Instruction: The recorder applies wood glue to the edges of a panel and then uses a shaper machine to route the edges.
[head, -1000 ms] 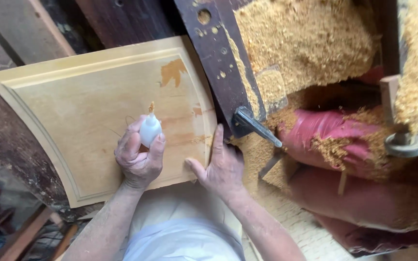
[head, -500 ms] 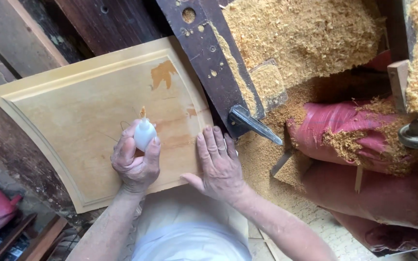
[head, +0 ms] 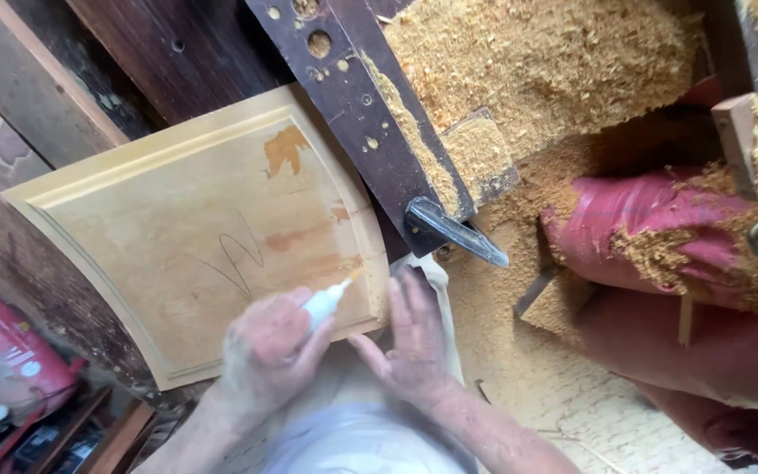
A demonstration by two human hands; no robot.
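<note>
1. Tube (head: 322,303), small and white, is sitting in the left hand (head: 265,351), whose fingers are curling closed around it; its nozzle is pointing up and right, with the tip touching the panel (head: 177,228) near the lower right corner.
2. Beside it, the right hand (head: 410,338) is lying open and flat, fingers spread, with the fingertips pressing on the panel's lower right edge and the palm resting over pale cloth (head: 370,430) at the person's lap.
3. Under both hands, the panel, a pale wooden board with a raised moulded border and curved sides, is lying tilted on the bench; a thin looping line is showing near its middle, and orange-brown patches are marking its upper right part.
4. Just beyond the right hand, a dark handle (head: 454,233) is sticking out from the end of a dark wooden beam (head: 353,96) that is crossing over the panel's right edge.
5. To the right, a red sack (head: 660,228) is lying dusted with wood shavings.
6. Farther back, a heap of sawdust (head: 537,61) is covering the bench top behind the beam.
7. At the lower left, a red container (head: 2,338) is showing below the bench.
</note>
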